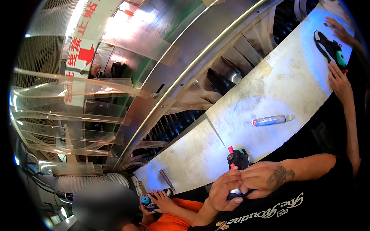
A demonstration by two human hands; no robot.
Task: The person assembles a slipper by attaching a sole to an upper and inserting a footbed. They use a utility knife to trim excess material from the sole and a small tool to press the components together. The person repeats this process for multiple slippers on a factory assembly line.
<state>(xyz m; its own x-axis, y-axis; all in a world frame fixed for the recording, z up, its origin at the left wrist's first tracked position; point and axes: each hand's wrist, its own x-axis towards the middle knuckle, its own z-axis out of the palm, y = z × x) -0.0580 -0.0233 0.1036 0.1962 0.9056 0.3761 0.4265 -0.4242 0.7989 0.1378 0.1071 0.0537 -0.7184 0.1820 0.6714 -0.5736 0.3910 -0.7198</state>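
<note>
A clear tube (273, 120) lies on the tabletop (277, 77) beyond my hands. My left hand (223, 188) and right hand (262, 179) together pinch a black shoe (239, 159) with red and teal trim at the near edge.

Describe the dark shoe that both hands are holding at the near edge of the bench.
The dark shoe is black with teal patches and red tabs near its top. It stands roughly upright at the near edge of the pale workbench. The left hand and right hand meet at its lower end, fingers curled over a whitish part there. Its sole side is hidden from the head view.
</note>
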